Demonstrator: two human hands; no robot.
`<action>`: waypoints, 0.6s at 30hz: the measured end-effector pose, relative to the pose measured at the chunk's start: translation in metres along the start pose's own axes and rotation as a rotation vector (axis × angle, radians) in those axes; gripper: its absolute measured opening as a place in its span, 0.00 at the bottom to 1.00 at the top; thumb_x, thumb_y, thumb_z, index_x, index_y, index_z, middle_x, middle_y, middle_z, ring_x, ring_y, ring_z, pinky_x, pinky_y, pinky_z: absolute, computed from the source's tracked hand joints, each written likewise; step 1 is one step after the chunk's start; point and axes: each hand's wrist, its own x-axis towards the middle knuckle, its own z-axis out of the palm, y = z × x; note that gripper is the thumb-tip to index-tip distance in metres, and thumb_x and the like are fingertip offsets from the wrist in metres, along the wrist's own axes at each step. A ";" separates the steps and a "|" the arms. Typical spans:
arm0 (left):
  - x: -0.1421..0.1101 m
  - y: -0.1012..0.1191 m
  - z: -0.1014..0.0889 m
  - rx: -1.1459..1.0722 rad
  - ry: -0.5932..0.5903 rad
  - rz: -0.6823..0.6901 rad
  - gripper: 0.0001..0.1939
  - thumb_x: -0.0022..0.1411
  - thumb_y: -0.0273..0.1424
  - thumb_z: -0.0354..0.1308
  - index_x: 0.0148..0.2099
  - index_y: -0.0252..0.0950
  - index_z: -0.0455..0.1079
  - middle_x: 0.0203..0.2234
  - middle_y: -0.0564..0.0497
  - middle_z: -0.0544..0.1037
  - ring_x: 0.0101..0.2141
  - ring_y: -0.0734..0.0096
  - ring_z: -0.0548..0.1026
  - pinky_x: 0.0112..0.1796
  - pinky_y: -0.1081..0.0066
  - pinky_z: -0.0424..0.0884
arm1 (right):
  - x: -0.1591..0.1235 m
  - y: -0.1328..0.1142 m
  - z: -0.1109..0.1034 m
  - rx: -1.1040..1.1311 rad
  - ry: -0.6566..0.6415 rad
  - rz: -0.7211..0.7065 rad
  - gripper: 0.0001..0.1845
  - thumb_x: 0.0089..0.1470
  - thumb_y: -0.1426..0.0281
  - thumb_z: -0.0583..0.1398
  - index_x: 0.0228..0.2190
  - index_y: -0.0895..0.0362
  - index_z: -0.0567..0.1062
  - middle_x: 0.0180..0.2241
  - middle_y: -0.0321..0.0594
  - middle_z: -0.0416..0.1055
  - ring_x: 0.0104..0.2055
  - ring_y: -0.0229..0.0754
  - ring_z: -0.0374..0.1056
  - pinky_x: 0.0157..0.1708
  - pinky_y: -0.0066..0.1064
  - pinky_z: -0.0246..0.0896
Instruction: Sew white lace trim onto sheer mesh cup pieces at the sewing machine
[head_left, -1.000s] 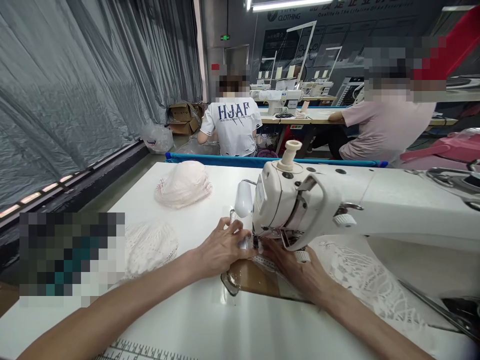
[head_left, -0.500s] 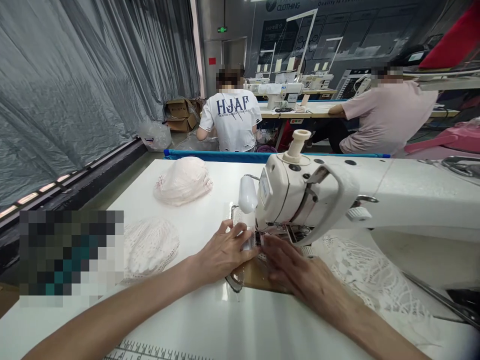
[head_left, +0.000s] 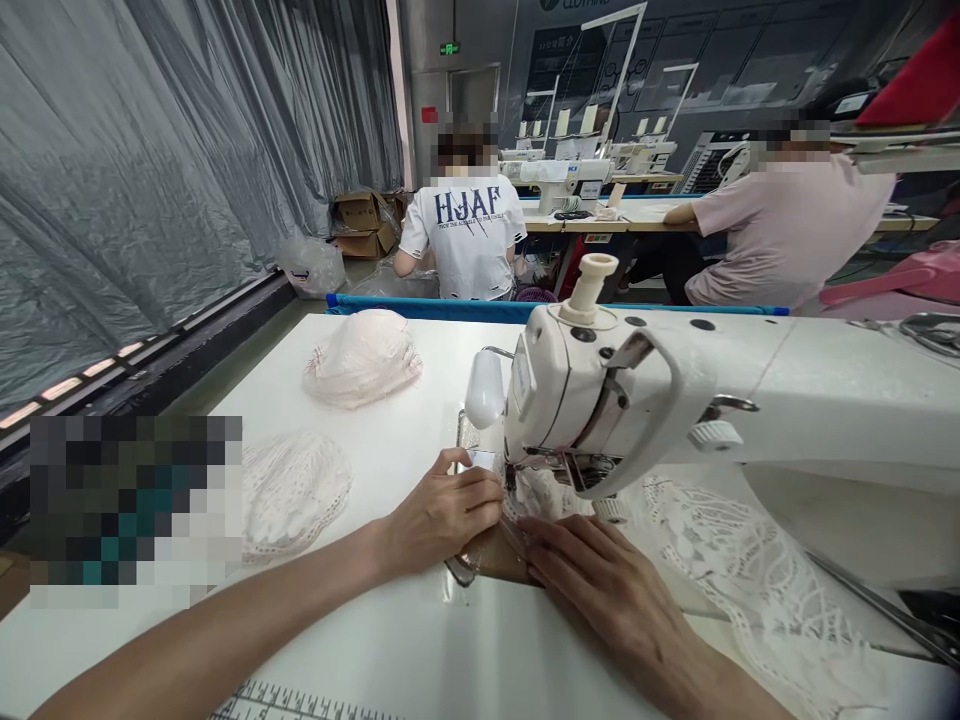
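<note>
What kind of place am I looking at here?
Probably a garment workshop: a sewing machine fills the foreground, white lace lies beside it, and more sewing machines stand on a bench behind.

One near sewing machine (head_left: 592, 400), two hands (head_left: 446, 505) (head_left: 615, 590), two pale piles (head_left: 365, 360) (head_left: 296, 492) (both leftward), one ruler (head_left: 289, 702).

On the white table (head_left: 360, 650): 1 machine (head_left: 810, 390) at right, lace (head_left: 739, 545) under its arm, 1 pale pile (head_left: 364, 358) far left, 1 lacy pile (head_left: 296, 492) nearer, 1 ruler (head_left: 289, 703).
</note>
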 end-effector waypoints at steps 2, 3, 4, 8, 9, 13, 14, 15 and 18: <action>-0.001 0.000 0.000 -0.002 0.003 -0.006 0.08 0.65 0.18 0.46 0.38 0.33 0.63 0.35 0.53 0.77 0.40 0.78 0.72 0.46 0.66 0.57 | 0.000 -0.001 -0.001 0.009 0.001 -0.003 0.13 0.60 0.78 0.50 0.33 0.59 0.74 0.41 0.47 0.75 0.34 0.43 0.67 0.31 0.36 0.60; -0.001 0.001 0.001 -0.001 0.004 -0.008 0.08 0.65 0.19 0.46 0.37 0.33 0.64 0.35 0.53 0.77 0.39 0.78 0.72 0.45 0.66 0.58 | 0.000 -0.001 -0.001 0.018 0.006 -0.001 0.11 0.59 0.77 0.51 0.33 0.59 0.74 0.41 0.46 0.75 0.34 0.42 0.67 0.32 0.35 0.60; -0.001 0.001 0.001 0.000 0.006 -0.009 0.08 0.64 0.19 0.47 0.37 0.33 0.64 0.35 0.53 0.77 0.38 0.77 0.72 0.45 0.66 0.58 | 0.001 -0.002 -0.002 0.027 0.013 0.000 0.10 0.59 0.76 0.53 0.34 0.59 0.74 0.40 0.45 0.75 0.33 0.42 0.67 0.32 0.35 0.60; -0.002 0.001 0.002 -0.002 0.014 -0.009 0.07 0.63 0.18 0.48 0.37 0.33 0.64 0.34 0.53 0.77 0.37 0.76 0.73 0.44 0.66 0.59 | -0.001 -0.004 -0.004 0.067 0.024 -0.018 0.07 0.58 0.74 0.56 0.38 0.59 0.73 0.36 0.43 0.76 0.32 0.40 0.68 0.33 0.35 0.61; -0.002 0.001 0.003 -0.001 0.013 -0.008 0.07 0.63 0.18 0.48 0.37 0.33 0.64 0.34 0.53 0.77 0.37 0.76 0.73 0.45 0.66 0.59 | -0.002 -0.004 -0.005 0.079 0.021 -0.023 0.08 0.58 0.73 0.56 0.39 0.59 0.73 0.35 0.43 0.76 0.32 0.40 0.68 0.33 0.35 0.61; -0.002 0.002 0.002 -0.004 0.015 -0.004 0.08 0.63 0.18 0.47 0.37 0.33 0.64 0.34 0.52 0.76 0.37 0.76 0.73 0.45 0.66 0.59 | -0.004 -0.005 -0.010 0.136 0.006 -0.004 0.09 0.58 0.71 0.57 0.41 0.60 0.72 0.34 0.44 0.75 0.31 0.40 0.67 0.30 0.33 0.63; -0.002 0.003 0.002 -0.009 0.014 -0.006 0.08 0.63 0.18 0.47 0.36 0.33 0.64 0.34 0.52 0.76 0.37 0.76 0.73 0.45 0.65 0.59 | -0.004 -0.006 -0.011 0.147 0.000 0.030 0.10 0.58 0.70 0.56 0.41 0.61 0.72 0.36 0.46 0.74 0.32 0.41 0.68 0.31 0.34 0.64; -0.001 0.003 0.001 -0.012 0.015 -0.008 0.08 0.63 0.18 0.47 0.36 0.33 0.64 0.33 0.52 0.76 0.37 0.76 0.73 0.45 0.65 0.59 | -0.005 -0.007 -0.012 0.155 -0.004 0.075 0.12 0.59 0.69 0.55 0.42 0.62 0.72 0.38 0.48 0.73 0.34 0.42 0.68 0.32 0.34 0.65; -0.001 0.002 0.000 -0.010 0.009 -0.004 0.09 0.64 0.18 0.46 0.36 0.33 0.64 0.34 0.52 0.76 0.36 0.76 0.72 0.45 0.65 0.59 | -0.008 -0.010 -0.013 0.179 -0.024 0.195 0.14 0.61 0.66 0.52 0.40 0.62 0.72 0.40 0.50 0.71 0.36 0.43 0.68 0.32 0.33 0.67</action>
